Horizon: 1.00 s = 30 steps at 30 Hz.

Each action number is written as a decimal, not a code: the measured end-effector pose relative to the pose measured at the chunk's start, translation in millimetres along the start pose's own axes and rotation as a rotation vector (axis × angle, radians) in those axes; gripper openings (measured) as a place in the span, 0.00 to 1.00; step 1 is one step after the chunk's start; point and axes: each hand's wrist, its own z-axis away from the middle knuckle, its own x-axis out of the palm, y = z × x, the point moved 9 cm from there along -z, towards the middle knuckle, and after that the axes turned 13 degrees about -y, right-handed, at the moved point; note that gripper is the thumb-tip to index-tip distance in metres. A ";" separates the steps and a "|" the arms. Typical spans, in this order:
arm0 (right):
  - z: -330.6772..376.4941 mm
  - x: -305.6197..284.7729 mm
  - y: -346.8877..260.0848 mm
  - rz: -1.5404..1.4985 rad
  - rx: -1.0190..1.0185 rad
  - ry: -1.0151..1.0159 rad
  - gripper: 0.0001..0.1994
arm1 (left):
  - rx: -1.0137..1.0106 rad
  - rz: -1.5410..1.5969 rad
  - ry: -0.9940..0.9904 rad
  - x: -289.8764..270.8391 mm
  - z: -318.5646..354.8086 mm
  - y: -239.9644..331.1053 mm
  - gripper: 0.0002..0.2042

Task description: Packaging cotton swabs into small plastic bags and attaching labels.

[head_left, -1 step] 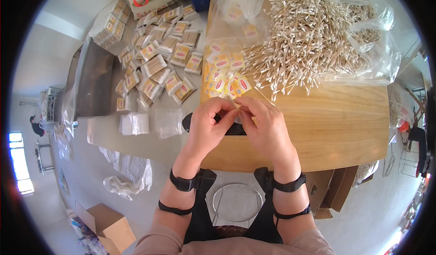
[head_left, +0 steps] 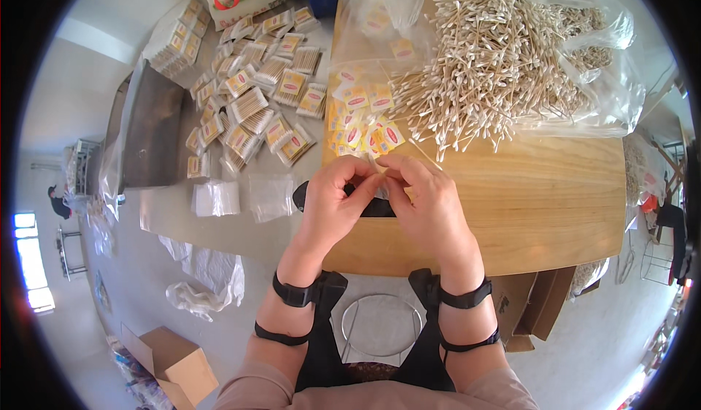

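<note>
My left hand (head_left: pixel 337 192) and my right hand (head_left: pixel 425 197) meet at the near edge of the wooden board, thumbs and fingertips pinched together. Between them is a small clear plastic bag (head_left: pixel 383 189), mostly hidden by the fingers. Just beyond my fingertips lie yellow-and-white printed cards (head_left: pixel 374 136), loosely spread. A large heap of cotton swabs (head_left: pixel 489 67) with pale wooden sticks rests on a clear plastic sheet to the far right. Under my hands a black object (head_left: pixel 378 208) shows only in part.
Filled swab packets (head_left: pixel 255 107) lie piled on the left, with stacked packets (head_left: pixel 177 37) behind them. Flat clear bags (head_left: pixel 217 199) sit at the table's left front. A grey metal bin (head_left: pixel 152 129) stands farther left. On the floor are an open cardboard box (head_left: pixel 182 373) and a round stool (head_left: pixel 382 325).
</note>
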 end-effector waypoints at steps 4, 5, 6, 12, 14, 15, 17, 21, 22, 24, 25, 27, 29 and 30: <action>-1.0 1.3 1.5 -0.063 0.027 -0.027 0.11 | -0.080 0.191 -0.027 1.9 1.0 -17.1 0.04; -1.3 2.0 2.7 -0.053 0.037 -0.035 0.11 | -0.078 0.189 -0.029 2.4 1.0 -17.1 0.04; -1.5 2.9 4.8 -0.053 0.041 -0.037 0.11 | -0.081 0.191 -0.030 2.9 0.4 -17.3 0.04; -0.4 2.1 6.1 -0.135 0.096 0.006 0.10 | -0.051 0.180 -0.004 -0.5 1.0 -19.5 0.04; -0.5 3.4 7.5 -0.162 0.104 -0.021 0.11 | -0.069 0.192 -0.022 1.1 1.6 -22.6 0.04; -0.3 4.2 9.2 -0.163 0.105 -0.022 0.11 | -0.070 0.192 -0.022 2.0 1.6 -21.7 0.04; 0.5 4.4 10.0 -0.055 0.088 -0.012 0.11 | -0.037 0.195 -0.011 3.7 0.8 -16.0 0.03; 0.5 4.5 10.2 -0.056 0.098 -0.017 0.11 | -0.015 0.168 -0.008 3.7 0.6 -16.6 0.03; 0.6 4.8 10.6 -0.101 0.108 -0.015 0.11 | -0.031 0.179 -0.006 3.1 1.2 -18.9 0.03; 0.4 5.1 10.6 -0.147 0.119 -0.013 0.11 | -0.049 0.191 -0.004 2.4 2.1 -22.7 0.03; -0.2 5.7 10.1 -0.153 0.122 -0.026 0.11 | -0.040 0.185 -0.002 2.4 2.0 -23.2 0.04; -0.5 7.4 10.7 -0.159 0.126 -0.040 0.12 | -0.032 0.179 0.000 2.8 2.0 -24.6 0.04; -0.1 5.6 9.5 -0.104 0.106 -0.022 0.11 | 0.017 0.119 0.014 2.8 1.3 -19.2 0.04; 0.0 5.1 10.5 -0.103 0.107 -0.022 0.11 | 0.017 0.120 0.013 3.3 0.9 -18.4 0.04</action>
